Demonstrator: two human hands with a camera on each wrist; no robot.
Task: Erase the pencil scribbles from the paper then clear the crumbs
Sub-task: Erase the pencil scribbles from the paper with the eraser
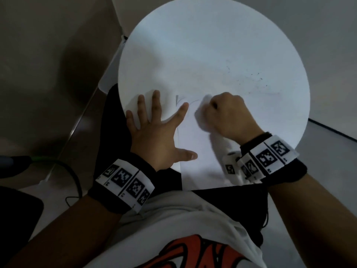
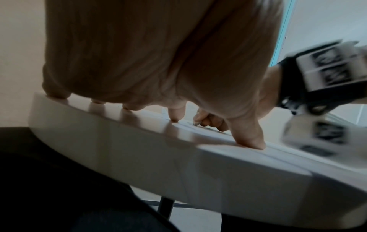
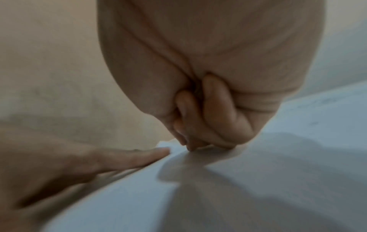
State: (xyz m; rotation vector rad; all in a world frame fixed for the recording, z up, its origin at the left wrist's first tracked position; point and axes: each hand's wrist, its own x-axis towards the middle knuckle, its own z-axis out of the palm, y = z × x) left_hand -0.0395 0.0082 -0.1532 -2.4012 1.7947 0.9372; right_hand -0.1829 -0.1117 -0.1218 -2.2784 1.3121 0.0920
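A white sheet of paper (image 1: 197,147) lies on a round white table (image 1: 193,45), its near end hanging over the table's edge. My left hand (image 1: 154,128) lies flat with the fingers spread, pressing on the paper's left edge and the tabletop; its thumb (image 2: 250,138) rests on the sheet. My right hand (image 1: 226,113) is a tight fist, blurred, with its fingertips (image 3: 198,141) pressed to the paper beside faint pencil marks (image 1: 178,100). The eraser is hidden inside those fingers. Dark crumbs (image 1: 251,78) are scattered on the sheet's far right.
The table rim (image 2: 139,157) sits right above my lap in black trousers (image 1: 112,132). A black cable (image 1: 75,175) runs over the floor at the left. A dark table leg (image 2: 164,207) shows underneath.
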